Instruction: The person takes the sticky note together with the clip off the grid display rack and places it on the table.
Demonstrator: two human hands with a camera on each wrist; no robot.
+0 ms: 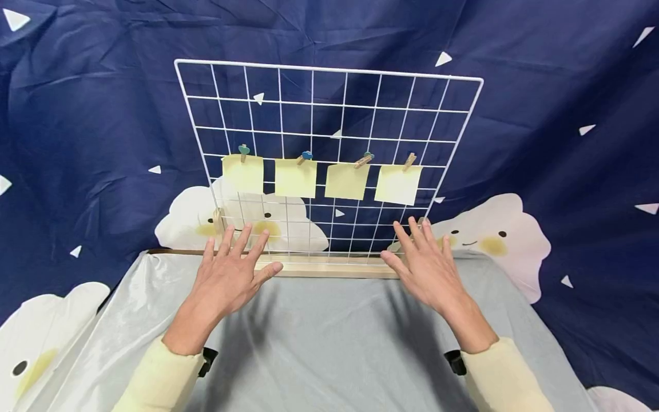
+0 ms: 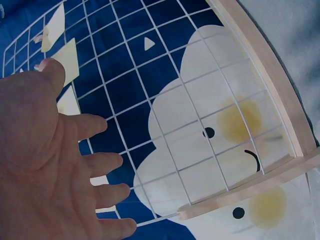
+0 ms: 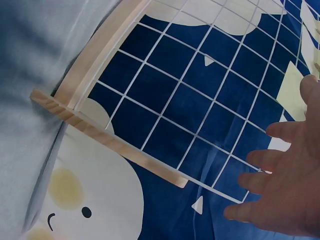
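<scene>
A white wire grid panel stands upright in a wooden base at the far side of the table. Four would be too exact, so: several pale yellow paper notes hang in a row on it, each under a small wooden clothespin; some clothespins carry a blue or green ornament. My left hand, fingers spread and palm down, is held before the grid's lower left. Mirroring it, my right hand spreads its fingers before the lower right. Neither hand holds anything.
Grey cloth covers the table, with both hands' shadows on it. Behind hangs a dark blue curtain printed with white clouds and triangles. Wooden side posts brace the grid's edges.
</scene>
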